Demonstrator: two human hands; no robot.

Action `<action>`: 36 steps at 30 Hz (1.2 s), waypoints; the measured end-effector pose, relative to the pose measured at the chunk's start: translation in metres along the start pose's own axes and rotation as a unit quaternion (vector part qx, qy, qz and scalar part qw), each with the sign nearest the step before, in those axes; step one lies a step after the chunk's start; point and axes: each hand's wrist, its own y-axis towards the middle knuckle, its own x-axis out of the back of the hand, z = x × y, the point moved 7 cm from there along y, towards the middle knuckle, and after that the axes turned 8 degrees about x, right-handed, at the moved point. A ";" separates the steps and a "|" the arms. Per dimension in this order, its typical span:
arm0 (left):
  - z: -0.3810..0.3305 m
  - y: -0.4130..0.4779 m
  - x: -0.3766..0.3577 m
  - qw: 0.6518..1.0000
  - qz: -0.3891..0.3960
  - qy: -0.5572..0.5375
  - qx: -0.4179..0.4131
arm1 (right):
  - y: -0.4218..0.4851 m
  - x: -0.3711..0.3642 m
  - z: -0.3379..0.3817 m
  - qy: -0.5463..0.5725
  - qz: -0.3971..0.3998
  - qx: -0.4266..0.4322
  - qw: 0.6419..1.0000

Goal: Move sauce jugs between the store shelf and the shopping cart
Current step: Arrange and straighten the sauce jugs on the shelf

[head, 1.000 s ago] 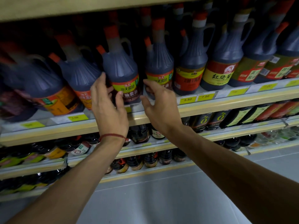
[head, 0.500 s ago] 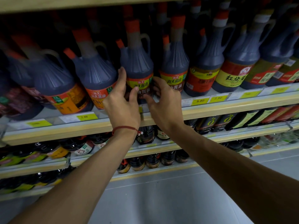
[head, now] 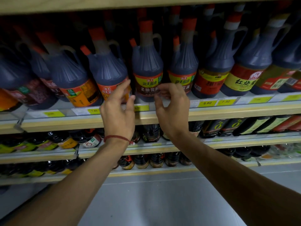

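Note:
A dark sauce jug [head: 147, 66] with a red cap and a yellow-green label stands upright on the wooden store shelf [head: 228, 112], in a row of similar jugs. My left hand [head: 118, 110] hovers just left of its base, fingers relaxed, in front of the orange-labelled neighbour jug [head: 107, 70]. My right hand [head: 172, 110] is just right of the base with loosely curled fingers. Neither hand holds anything, and a small gap shows between the fingers and the jug. No shopping cart is in view.
More jugs [head: 213, 66] crowd the shelf on both sides, with yellow price tags [head: 207, 103] along the edge. Lower shelves [head: 244, 143] carry smaller bottles. An upper shelf board [head: 146, 4] runs overhead. Grey floor [head: 162, 201] lies below.
Both hands, which were on the sides of the centre jug half a second ago, have come off it and drawn back slightly. The view has shifted left, bringing the jug to centre.

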 end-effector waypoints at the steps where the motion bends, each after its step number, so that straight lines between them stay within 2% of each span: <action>1: 0.000 -0.002 0.010 1.000 -0.013 0.007 -0.007 | -0.001 -0.002 0.005 0.003 0.013 0.006 1.000; 6: 0.004 0.007 0.044 0.997 -0.071 0.036 -0.014 | 0.003 -0.028 0.028 0.038 0.101 0.013 0.994; 10: 0.024 0.021 0.048 0.998 -0.050 0.026 0.012 | 0.006 -0.055 0.037 0.050 0.132 -0.006 0.990; 17: 0.057 0.035 0.049 0.998 0.035 -0.037 0.039 | 0.002 -0.074 0.044 0.052 0.077 -0.049 0.994; 23: 0.059 0.043 0.050 0.994 0.087 -0.063 0.026 | -0.002 -0.075 0.049 -0.051 0.071 -0.036 0.996; 28: 0.061 0.047 0.047 0.992 0.085 -0.089 0.041 | -0.005 -0.077 0.047 -0.035 0.058 -0.061 0.996; 36: 0.055 0.049 0.038 0.999 0.037 -0.013 0.015 | 0.002 -0.084 0.036 -0.042 0.065 -0.038 0.996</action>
